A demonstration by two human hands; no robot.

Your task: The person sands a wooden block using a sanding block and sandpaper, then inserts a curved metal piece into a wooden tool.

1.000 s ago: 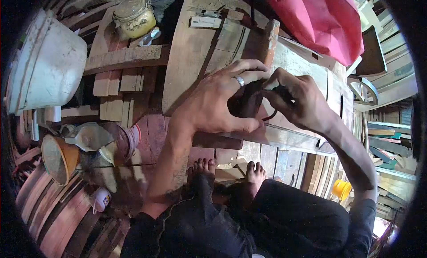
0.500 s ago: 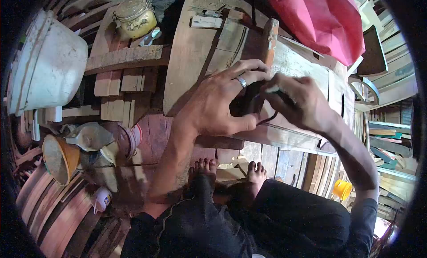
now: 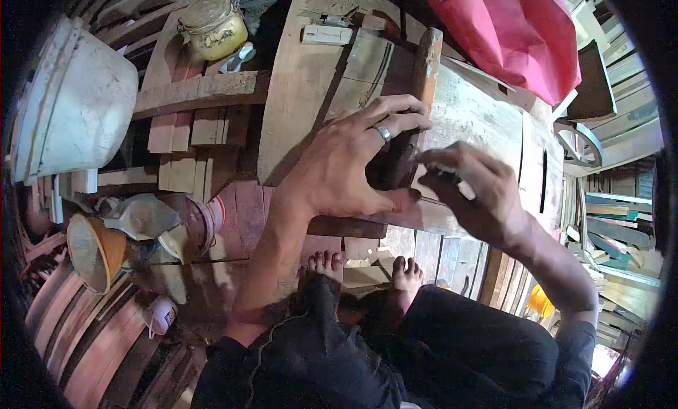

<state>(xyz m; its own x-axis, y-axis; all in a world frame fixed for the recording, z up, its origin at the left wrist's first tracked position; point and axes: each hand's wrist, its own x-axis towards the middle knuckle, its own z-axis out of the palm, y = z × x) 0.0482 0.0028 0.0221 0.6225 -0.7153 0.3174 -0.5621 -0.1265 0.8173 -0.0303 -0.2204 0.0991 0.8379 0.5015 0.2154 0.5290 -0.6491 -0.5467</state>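
Observation:
My left hand (image 3: pixel 339 158), with a ring on one finger, is curved around a dark block-like piece (image 3: pixel 388 167) on the workbench (image 3: pixel 470 102). Its fingers and thumb close on that piece from both sides, and much of it is hidden. Just to the right, my right hand (image 3: pixel 484 187) is closed near the face of the dark piece. Something small and pale shows between its fingers, but blur hides its kind. Beyond my left fingertips a worn wooden bar (image 3: pixel 427 63) stands up from the bench.
A pink sheet (image 3: pixel 512 35) covers the bench's far right. At left are a white tub (image 3: pixel 85 102), a lidded glass jar (image 3: pixel 212 31) and an orange-rimmed bowl (image 3: pixel 95 254). A small white box (image 3: pixel 327 34) lies at the bench's far end. Wood pieces surround the bench.
My right hand has moved a little down and right, slightly away from my left hand. A dark cord-like strip seen below the hands earlier no longer shows. My left hand keeps its place.

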